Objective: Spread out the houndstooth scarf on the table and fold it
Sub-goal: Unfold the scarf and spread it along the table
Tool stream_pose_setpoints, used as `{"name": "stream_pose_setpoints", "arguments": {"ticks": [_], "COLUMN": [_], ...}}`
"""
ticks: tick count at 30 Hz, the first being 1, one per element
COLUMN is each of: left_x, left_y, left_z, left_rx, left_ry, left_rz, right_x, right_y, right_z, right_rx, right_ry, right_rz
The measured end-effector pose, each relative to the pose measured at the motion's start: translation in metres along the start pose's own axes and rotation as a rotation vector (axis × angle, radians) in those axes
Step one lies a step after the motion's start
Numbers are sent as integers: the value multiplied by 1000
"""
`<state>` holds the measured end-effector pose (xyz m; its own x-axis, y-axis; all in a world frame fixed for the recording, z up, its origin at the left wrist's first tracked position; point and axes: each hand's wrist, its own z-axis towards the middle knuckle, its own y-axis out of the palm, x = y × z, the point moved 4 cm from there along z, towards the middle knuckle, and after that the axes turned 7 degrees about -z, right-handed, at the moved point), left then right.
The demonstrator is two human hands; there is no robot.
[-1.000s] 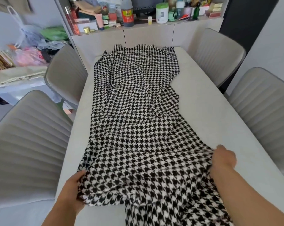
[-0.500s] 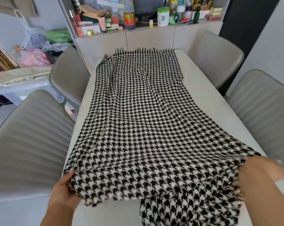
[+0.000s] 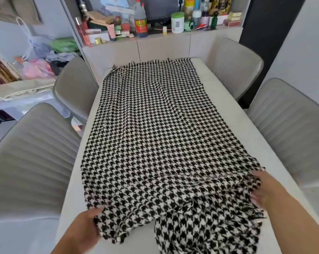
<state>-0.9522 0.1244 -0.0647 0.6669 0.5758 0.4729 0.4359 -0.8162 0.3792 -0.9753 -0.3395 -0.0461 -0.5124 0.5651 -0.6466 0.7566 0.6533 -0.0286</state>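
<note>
Since houndstooth scarf [image 3: 155,129] runs down table [image 3: 219,99] to far edge, left hand [image 3: 85,228] and right hand [image 3: 265,189] grip near-edge corners, tensioning out wrinkles

room: daylit | four grey chairs [image 3: 26,162] (ribbed) | cluttered sideboard [image 3: 162,46] at far wall

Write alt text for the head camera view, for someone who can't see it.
A houndstooth scarf lies spread along a pale table, its near end bunched. The left hand and right hand grip its near corners; grey chairs flank the table.
</note>
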Motion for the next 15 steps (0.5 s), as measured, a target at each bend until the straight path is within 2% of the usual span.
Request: {"name": "stream_pose_setpoints", "arguments": {"ticks": [2,4,5,6,8,9,10,12,14,15], "left_x": [9,28,31,25,-7,-24,-44,-81,-105,-114], "left_y": [3,5,7,9,13,14,18,34,59,71], "left_z": [4,1,-1,2,4,3,4,6,6,3], "left_rx": [20,-27,-29,-2,130,124,111,91,40,-10], "left_ry": [127,269,318,304,198,174,130,24,-42,-82], "left_rz": [-16,-285,-393,-405,-203,-92,2,172,213,168], "right_x": [-10,-23,-25,-25,-15,-6,7,47,87,105], "right_y": [-8,-14,-11,-11,-1,8,19,39,54,56], "right_z": [5,9,5,6,-3,-18,-34,-67,-101,-109], "right_rx": [-29,16,-23,21,142,164,99,-160,-366,-385], "right_ry": [-117,-246,-266,-297,-362,-415,-462,-509,-587,-627], "right_rz": [7,63,106,11,-510,-770,-993,-1343,-1550,-1641]}}
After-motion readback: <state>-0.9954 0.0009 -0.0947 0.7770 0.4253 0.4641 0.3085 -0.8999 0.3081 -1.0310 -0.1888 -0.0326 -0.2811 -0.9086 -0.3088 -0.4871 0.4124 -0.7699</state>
